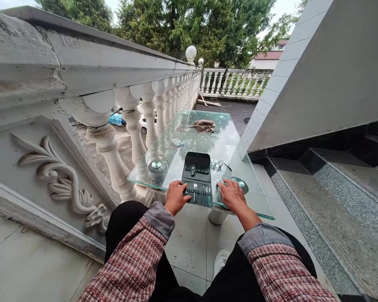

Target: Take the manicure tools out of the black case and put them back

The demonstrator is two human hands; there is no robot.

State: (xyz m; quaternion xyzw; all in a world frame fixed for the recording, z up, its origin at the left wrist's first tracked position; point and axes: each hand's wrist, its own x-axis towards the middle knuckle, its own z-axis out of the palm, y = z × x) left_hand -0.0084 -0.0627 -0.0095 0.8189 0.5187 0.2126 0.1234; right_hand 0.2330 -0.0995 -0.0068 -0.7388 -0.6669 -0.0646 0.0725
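Observation:
An open black tool case (196,172) lies on a glass table (233,144), with several small metal tools held in its near half. My left hand (176,196) rests on the case's near left corner, its fingers curled against the edge. To the right of the case, my right hand (232,195) lies on the glass with its fingers bent down over something small that I cannot make out. A few loose metal tools (218,165) lie on the glass just beyond my right hand.
A crumpled brown cloth (203,125) lies at the table's far end. A white stone balustrade (151,109) runs along the left. A grey wall (327,71) and dark granite steps (330,184) stand to the right. My knees are under the table's near edge.

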